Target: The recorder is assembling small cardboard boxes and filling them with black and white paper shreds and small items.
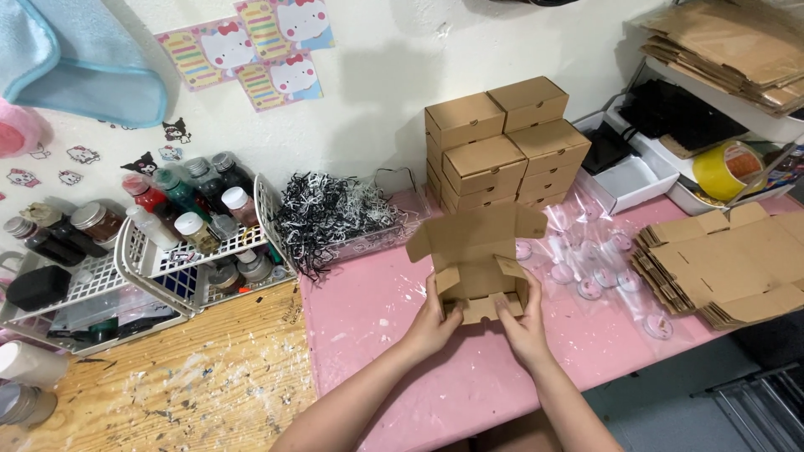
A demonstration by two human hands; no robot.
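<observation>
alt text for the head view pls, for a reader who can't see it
Two bare hands, left hand and right hand, hold a half-folded brown cardboard box over a paint-spattered pink table. Behind it stands a stack of finished boxes; flat box blanks lie to the right, shredded paper and paint bottles to the left.

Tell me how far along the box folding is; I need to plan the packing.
Done: a stack of folded boxes stands at the wall. In hand: the left hand and right hand hold a half-folded box over the pink table, its lid flap not yet closed. Left: a pile of flat blanks lies at the right, with more flat cardboard on the shelf.
</observation>
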